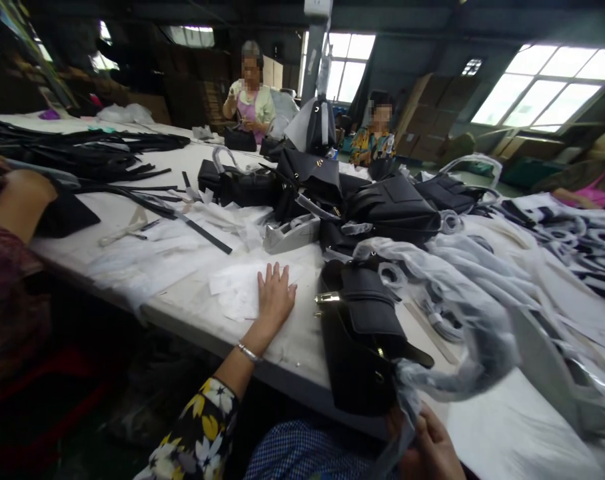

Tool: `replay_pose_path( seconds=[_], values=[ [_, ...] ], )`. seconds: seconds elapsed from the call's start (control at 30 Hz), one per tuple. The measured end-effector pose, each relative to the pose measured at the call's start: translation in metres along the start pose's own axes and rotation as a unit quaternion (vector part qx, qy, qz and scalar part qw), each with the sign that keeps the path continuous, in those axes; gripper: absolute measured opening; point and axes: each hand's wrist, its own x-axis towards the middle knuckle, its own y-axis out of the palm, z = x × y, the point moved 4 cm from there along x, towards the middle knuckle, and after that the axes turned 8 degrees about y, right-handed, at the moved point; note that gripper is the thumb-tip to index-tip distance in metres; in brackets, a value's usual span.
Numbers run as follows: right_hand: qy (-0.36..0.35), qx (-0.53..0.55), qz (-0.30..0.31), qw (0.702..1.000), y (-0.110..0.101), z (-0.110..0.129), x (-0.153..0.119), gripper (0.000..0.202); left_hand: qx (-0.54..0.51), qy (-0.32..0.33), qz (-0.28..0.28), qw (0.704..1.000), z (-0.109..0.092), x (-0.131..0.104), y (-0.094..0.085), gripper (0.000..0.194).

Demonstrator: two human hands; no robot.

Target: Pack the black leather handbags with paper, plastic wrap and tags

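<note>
My left hand (276,298) lies with its fingers spread on thin white paper sheets (232,293) near the table's front edge. Right beside it, a black handbag (365,333) with gold fittings rests on the table, its base toward me. A handle in clear plastic wrap (487,347) curves out from the bag to the right. Low in the view, my right hand (430,443) has its fingers closed on the wrap near the handle's lower end. The bag and wrap partly hide those fingers.
Several black handbags (397,207) are heaped beyond my hands. Black strips (107,150) lie at the left, near a person's arm (20,200). Two people (252,107) work across the table; another sits far right. Wrapped handles (482,267) and a grey panel (542,353) lie at the right.
</note>
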Motion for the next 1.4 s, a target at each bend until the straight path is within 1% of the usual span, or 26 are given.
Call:
replay_pose_path(
  seconds=[0.07, 0.13, 0.2, 0.23, 0.3, 0.33, 0.37, 0.43, 0.47, 0.6, 0.67, 0.73, 0.8, 0.87, 0.97, 1.03, 1.1, 1.17, 1.27, 1.33, 1.4],
  values=[
    [-0.001, -0.019, 0.015, 1.000, 0.015, 0.010, -0.003, 0.033, -0.058, 0.025, -0.003, 0.998, -0.025, -0.020, -0.016, 0.036],
    [0.004, -0.049, 0.027, 0.998, 0.024, 0.024, -0.006, 0.033, -0.125, 0.037, 0.010, 0.991, -0.055, -0.052, -0.031, 0.027],
    [0.012, -0.096, 0.038, 0.995, 0.028, 0.039, -0.009, 0.033, -0.200, 0.010, 0.026, 0.979, -0.083, -0.090, -0.042, 0.030],
    [0.012, -0.129, 0.046, 0.991, 0.029, 0.046, -0.010, 0.033, -0.288, -0.036, 0.042, 0.956, -0.095, -0.108, -0.043, 0.029],
    [-0.004, -0.196, 0.066, 0.978, 0.030, 0.059, -0.012, 0.033, -0.412, -0.096, 0.082, 0.902, -0.117, -0.137, -0.041, 0.028],
    [-0.020, -0.224, 0.077, 0.971, 0.030, 0.066, -0.012, 0.033, -0.459, -0.115, 0.101, 0.875, -0.127, -0.147, -0.037, 0.029],
    [-0.036, -0.249, 0.092, 0.963, 0.030, 0.071, -0.011, 0.032, -0.489, -0.123, 0.116, 0.856, -0.137, -0.154, -0.033, 0.031],
    [-0.072, -0.291, 0.122, 0.946, 0.030, 0.080, -0.010, 0.029, -0.526, -0.135, 0.119, 0.831, -0.153, -0.158, -0.024, 0.034],
    [-0.090, -0.311, 0.135, 0.937, 0.030, 0.084, -0.009, 0.027, -0.536, -0.145, 0.102, 0.825, -0.158, -0.158, -0.021, 0.034],
    [-0.152, -0.377, 0.159, 0.900, 0.029, 0.096, -0.005, 0.025, -0.552, -0.204, 0.008, 0.809, -0.168, -0.156, -0.012, 0.029],
    [-0.164, -0.391, 0.164, 0.891, 0.028, 0.098, -0.004, 0.027, -0.559, -0.224, -0.014, 0.799, -0.171, -0.159, -0.008, 0.030],
    [-0.176, -0.395, 0.157, 0.888, 0.029, 0.100, -0.003, 0.029, -0.558, -0.226, -0.031, 0.798, -0.171, -0.161, -0.005, 0.031],
    [-0.199, -0.399, 0.134, 0.885, 0.031, 0.101, -0.002, 0.029, -0.542, -0.211, -0.055, 0.811, -0.170, -0.163, -0.004, 0.031],
    [-0.217, -0.403, 0.111, 0.882, 0.034, 0.100, -0.002, 0.028, -0.514, -0.183, -0.076, 0.834, -0.167, -0.163, -0.004, 0.029],
    [-0.217, -0.388, 0.094, 0.891, 0.040, 0.097, -0.001, 0.028, -0.472, -0.140, -0.092, 0.866, -0.165, -0.164, -0.005, 0.027],
    [-0.222, -0.382, 0.080, 0.893, 0.043, 0.096, 0.000, 0.030, -0.457, -0.124, -0.093, 0.876, -0.165, -0.165, -0.004, 0.027],
    [-0.238, -0.389, 0.057, 0.888, 0.046, 0.095, 0.000, 0.031, -0.454, -0.119, -0.094, 0.878, -0.165, -0.166, -0.004, 0.028],
    [-0.252, -0.397, 0.033, 0.882, 0.049, 0.093, 0.001, 0.034, -0.469, -0.126, -0.099, 0.869, -0.166, -0.167, -0.002, 0.029],
    [-0.259, -0.386, 0.008, 0.885, 0.051, 0.086, 0.001, 0.040, -0.528, -0.151, -0.097, 0.830, -0.167, -0.168, 0.003, 0.031],
    [-0.259, -0.355, -0.003, 0.898, 0.052, 0.080, -0.001, 0.043, -0.560, -0.172, -0.093, 0.805, -0.166, -0.168, 0.006, 0.032],
    [-0.245, -0.310, -0.006, 0.919, 0.052, 0.072, -0.003, 0.044, -0.566, -0.183, -0.097, 0.798, -0.164, -0.168, 0.005, 0.032]
  ],
)
